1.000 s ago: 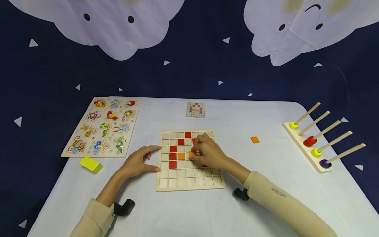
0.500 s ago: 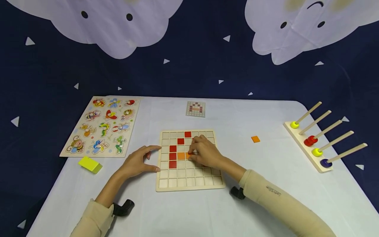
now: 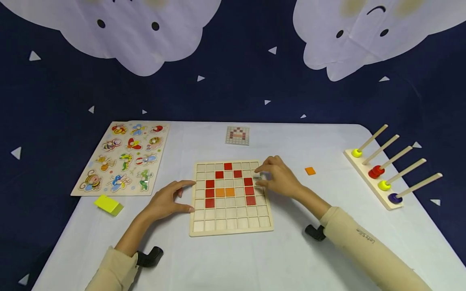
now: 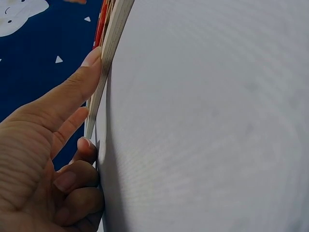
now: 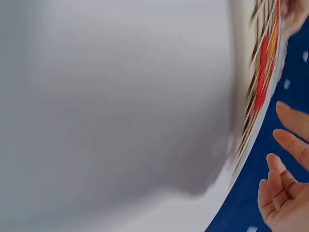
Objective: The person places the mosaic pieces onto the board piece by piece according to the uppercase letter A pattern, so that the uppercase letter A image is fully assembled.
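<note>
A wooden grid board [image 3: 231, 223] lies on the table in the head view, with several red tiles [image 3: 210, 193] forming a peaked outline in its cells. Side by side between the red columns sit two orange tiles [image 3: 225, 192]. My left hand [image 3: 165, 202] rests its thumb and a straight forefinger against the board's left edge; the left wrist view shows its thumb [image 4: 72, 92] touching the rim and other fingers bent. Over the board's right edge hovers my right hand [image 3: 279, 178], fingers parted, no tile visible in it. One loose orange tile [image 3: 310, 171] lies to its right.
Behind the board is a small pattern card [image 3: 237, 136]. An insect puzzle board [image 3: 121, 159] and a yellow block [image 3: 109, 205] lie at the left. At the right stands a peg stand with coloured beads [image 3: 375, 180]. A dark cloth with clouds hangs behind.
My right hand has let go of the second orange tile, now flat in its cell, and has moved right to the board's edge. My left hand keeps its place.
</note>
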The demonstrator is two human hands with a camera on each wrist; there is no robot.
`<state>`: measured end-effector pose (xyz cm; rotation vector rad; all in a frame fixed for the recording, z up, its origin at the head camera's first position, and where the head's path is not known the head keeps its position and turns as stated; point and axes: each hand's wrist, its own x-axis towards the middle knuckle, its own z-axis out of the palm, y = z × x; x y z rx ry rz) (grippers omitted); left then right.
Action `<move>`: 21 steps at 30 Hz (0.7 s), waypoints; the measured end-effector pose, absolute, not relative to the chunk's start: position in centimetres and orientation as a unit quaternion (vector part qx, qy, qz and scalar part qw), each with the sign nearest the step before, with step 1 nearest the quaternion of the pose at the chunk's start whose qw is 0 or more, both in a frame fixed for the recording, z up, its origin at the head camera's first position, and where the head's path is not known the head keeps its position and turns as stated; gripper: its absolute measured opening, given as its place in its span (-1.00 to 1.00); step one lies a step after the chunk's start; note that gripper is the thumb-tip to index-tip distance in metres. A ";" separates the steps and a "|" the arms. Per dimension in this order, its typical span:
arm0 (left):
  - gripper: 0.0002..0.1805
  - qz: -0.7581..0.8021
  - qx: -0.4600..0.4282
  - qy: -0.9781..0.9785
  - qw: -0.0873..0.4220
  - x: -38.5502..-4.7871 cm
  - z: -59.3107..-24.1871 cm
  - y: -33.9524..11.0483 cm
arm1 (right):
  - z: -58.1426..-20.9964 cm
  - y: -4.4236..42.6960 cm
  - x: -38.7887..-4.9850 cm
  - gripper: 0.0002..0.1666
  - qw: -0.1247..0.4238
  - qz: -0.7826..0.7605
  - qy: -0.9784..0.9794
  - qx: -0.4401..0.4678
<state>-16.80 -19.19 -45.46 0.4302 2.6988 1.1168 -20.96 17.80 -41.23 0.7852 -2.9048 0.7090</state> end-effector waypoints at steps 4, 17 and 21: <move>-0.14 0.377 0.146 0.910 0.092 -16.8 -45.5 -19.3 | -41.7 22.3 -21.8 -0.55 0.043 0.214 -0.947 0.235; -0.14 0.380 0.142 0.909 0.093 -16.7 -45.5 -19.2 | -42.4 32.5 -21.9 -0.58 0.048 0.217 -0.963 0.156; -0.13 0.381 0.142 0.908 0.095 -16.7 -45.5 -19.1 | -42.6 33.8 -22.0 -0.56 0.037 0.199 -0.969 0.141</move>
